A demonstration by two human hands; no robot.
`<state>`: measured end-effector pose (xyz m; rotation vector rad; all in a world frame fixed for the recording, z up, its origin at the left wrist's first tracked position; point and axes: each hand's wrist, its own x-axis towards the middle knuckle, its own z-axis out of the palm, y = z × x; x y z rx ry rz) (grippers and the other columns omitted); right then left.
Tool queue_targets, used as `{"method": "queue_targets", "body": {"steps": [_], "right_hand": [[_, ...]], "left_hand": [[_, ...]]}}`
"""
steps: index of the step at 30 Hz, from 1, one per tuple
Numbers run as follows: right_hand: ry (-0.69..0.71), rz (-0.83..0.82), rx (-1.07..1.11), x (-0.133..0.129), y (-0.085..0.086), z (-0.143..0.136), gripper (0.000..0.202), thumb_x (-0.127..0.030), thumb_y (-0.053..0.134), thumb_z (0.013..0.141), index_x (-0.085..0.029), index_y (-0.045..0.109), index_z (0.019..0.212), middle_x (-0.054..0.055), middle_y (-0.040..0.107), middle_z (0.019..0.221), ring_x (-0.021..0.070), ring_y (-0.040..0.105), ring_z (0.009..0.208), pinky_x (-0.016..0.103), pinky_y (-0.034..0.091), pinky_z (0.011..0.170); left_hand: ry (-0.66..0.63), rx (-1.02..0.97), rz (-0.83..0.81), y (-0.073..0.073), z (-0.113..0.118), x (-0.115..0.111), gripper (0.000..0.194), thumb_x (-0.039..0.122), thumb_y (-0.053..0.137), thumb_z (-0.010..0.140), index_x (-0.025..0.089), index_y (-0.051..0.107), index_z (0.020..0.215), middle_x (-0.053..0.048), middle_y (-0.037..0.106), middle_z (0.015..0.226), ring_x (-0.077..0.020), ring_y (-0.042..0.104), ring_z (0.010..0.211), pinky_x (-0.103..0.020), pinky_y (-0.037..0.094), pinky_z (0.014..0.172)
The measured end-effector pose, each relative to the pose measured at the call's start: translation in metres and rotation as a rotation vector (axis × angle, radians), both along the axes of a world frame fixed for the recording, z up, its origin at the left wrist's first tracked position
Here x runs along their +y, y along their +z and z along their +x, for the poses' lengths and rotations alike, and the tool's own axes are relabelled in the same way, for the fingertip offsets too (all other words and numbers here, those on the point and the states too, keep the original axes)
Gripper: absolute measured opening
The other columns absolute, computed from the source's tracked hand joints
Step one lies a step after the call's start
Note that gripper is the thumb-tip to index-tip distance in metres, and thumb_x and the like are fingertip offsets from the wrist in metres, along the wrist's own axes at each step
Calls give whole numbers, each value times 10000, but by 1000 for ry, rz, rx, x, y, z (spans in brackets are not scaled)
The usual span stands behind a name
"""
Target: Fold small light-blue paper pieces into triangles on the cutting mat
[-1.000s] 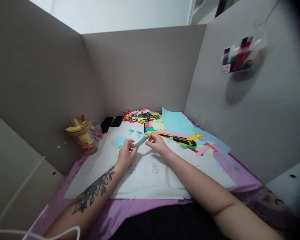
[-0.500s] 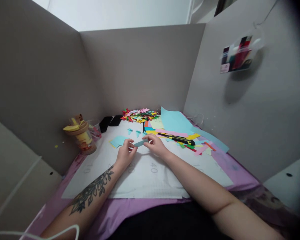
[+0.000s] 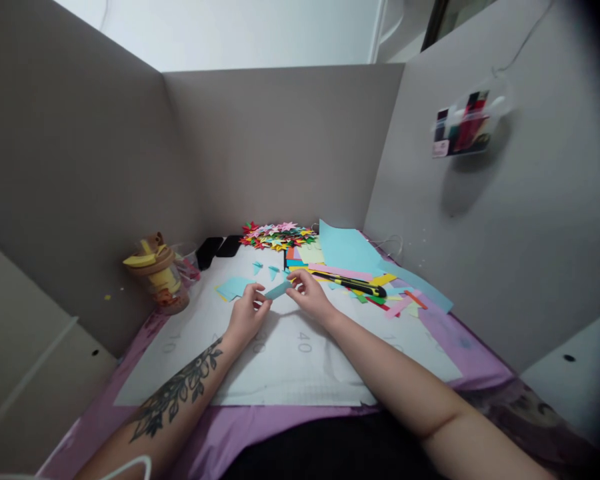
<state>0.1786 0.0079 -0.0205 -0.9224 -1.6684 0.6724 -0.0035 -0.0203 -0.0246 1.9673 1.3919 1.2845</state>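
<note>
A small light-blue piece of paper [image 3: 277, 289] is stretched between my two hands, just above the white sheet [image 3: 280, 373]. My left hand [image 3: 249, 310] pinches its left end between thumb and fingers. At its right end, my right hand [image 3: 310, 293] grips it in the same way. Behind the hands lie small folded blue paper pieces [image 3: 273, 273], one partly covered by the right hand. A short stack of light-blue paper [image 3: 233, 288] rests beyond my left hand, with a yellow edge showing under it.
A black-and-yellow utility knife [image 3: 355, 284] lies among coloured paper strips [image 3: 397, 305] on the right. Large blue paper [image 3: 350, 247] and a heap of folded paper stars [image 3: 277, 235] are at the back. On the left stand a brown-lidded cup [image 3: 163, 280] and dark phone-like slabs [image 3: 220, 249].
The held paper has tilted, showing more of its blue face. Both hands keep hold of it. The whole view has shifted slightly.
</note>
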Motion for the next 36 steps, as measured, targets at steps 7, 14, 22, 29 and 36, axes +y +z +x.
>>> {"method": "queue_targets", "body": {"steps": [7,14,22,29,36], "right_hand": [[39,80,-59,3,-2,1,93,-121,576,708,-190,562,769,29,554,907,149,533,833,233,433,606],[144,189,-289,3,-11,1,117,-97,597,729,-200,651,747,51,559,993,177,528,953,338,437,826],[90,392,-506,9,-13,9,275,22,526,664,-211,655,727,56,541,1093,221,447,1042,404,381,897],[152,496,-738,0,-16,-7,188,-76,542,732,-231,643,774,57,591,1005,215,480,936,361,385,818],[297,414,-707,12,-23,4,259,-10,499,722,-202,667,765,40,646,830,157,566,786,258,435,716]], "left_hand": [[-11,-7,21,-2,-1,1,250,259,532,763,197,447,990,34,609,693,-109,586,613,-222,473,610],[-115,-90,-69,1,0,-2,309,352,552,762,185,469,1007,11,626,720,-118,591,645,-210,446,587],[-140,-209,-255,-2,-2,7,235,225,533,685,178,492,912,93,486,516,-69,450,410,-167,342,441],[-32,-18,-184,-8,-10,13,160,177,471,681,178,560,814,70,486,501,-98,469,436,-189,349,450],[0,602,37,-7,-13,9,278,164,482,716,221,692,890,-66,642,893,-211,578,827,-326,436,755]]}}
